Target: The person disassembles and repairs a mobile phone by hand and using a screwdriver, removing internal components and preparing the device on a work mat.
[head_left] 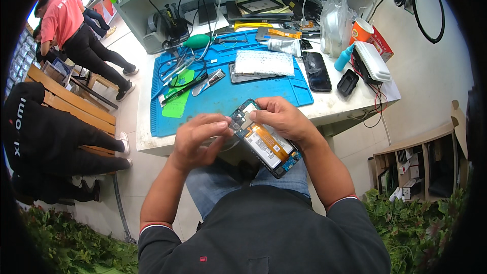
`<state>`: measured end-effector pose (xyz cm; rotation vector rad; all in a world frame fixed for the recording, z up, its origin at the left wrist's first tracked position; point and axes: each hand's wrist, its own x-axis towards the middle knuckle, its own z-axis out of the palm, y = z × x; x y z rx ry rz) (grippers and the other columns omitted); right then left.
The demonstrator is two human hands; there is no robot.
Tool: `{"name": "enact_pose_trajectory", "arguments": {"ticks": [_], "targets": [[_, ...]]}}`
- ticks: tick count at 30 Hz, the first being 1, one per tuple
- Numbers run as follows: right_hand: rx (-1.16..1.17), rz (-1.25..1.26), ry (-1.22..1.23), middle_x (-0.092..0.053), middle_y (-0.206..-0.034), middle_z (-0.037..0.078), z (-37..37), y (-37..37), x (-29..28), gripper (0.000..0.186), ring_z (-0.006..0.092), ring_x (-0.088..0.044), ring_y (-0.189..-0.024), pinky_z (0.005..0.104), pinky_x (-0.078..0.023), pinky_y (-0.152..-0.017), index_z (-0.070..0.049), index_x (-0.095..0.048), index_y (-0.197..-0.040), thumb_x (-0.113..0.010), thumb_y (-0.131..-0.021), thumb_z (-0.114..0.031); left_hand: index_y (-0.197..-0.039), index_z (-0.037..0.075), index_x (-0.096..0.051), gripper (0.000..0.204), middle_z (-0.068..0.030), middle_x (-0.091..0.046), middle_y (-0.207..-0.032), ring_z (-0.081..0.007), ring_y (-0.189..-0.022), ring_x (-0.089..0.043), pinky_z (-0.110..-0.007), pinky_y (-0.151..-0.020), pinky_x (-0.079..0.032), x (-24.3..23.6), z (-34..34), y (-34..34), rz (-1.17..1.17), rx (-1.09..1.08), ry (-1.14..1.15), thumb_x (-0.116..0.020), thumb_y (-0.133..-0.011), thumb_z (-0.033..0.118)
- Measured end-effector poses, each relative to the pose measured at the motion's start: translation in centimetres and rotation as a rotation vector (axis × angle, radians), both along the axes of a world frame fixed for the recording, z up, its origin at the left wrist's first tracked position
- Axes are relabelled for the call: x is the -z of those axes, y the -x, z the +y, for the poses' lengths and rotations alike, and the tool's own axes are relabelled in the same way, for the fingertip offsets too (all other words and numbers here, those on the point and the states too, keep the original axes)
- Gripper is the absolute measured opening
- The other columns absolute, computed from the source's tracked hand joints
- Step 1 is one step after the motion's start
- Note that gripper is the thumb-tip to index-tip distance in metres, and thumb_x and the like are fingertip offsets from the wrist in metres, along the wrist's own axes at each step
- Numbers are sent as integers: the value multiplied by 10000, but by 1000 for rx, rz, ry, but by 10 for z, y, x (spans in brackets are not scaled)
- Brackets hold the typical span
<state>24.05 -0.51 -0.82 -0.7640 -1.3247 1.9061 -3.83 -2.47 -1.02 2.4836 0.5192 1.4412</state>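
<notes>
An opened smartphone [269,147], its board, orange flex cable and battery exposed, is tilted over my lap in front of the desk. My right hand [281,119] grips it along the upper right, thumb over the board. My left hand [203,137] has its fingers bent in at the phone's upper left corner; whether they pinch a small part there is too small to tell. A thin pale strip hangs just below those fingertips.
A blue repair mat [185,111] on the white desk [144,142] bears tools, a green card and a bubble-wrapped pack [264,62]. A black phone [317,73] and plastic bag [332,25] sit rightward. People [71,28] stand left by wooden benches [76,111]; a cubby shelf [416,165] stands lower right.
</notes>
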Motion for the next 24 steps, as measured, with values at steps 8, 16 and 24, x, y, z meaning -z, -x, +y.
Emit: {"name": "enact_pose_trajectory", "arguments": {"ticks": [8,16,24], "targets": [[17,48,35,-829,-1117,104,2,-1,4,289,109,-770,-930,270,-619,-839,65,-757,-1266,-706,-1123,-181,-1482,154,-532,780,-86,-853,-1043,-405,-1136,-835,-485,-935,-669,3,-5,2,59,-37,-54,-847,-833,-143],[41,60,118,-827,-1115,99,5,-2,8,275,113,-769,-922,271,-621,-844,59,-758,-1258,-700,-1125,-175,-1372,128,-617,565,-97,-852,-1050,-405,-1215,-816,-568,-1062,-654,18,-5,-1,-59,-36,-48,-806,-914,-143],[215,-7,-8,-805,-1060,53,4,2,14,225,69,-722,-909,272,-603,-816,33,-755,-1195,-682,-1147,-174,-1432,53,-553,670,-136,-793,-1055,-302,-1061,-770,-462,-989,-636,22,-9,22,-95,-147,16,-848,-871,-163]]}}
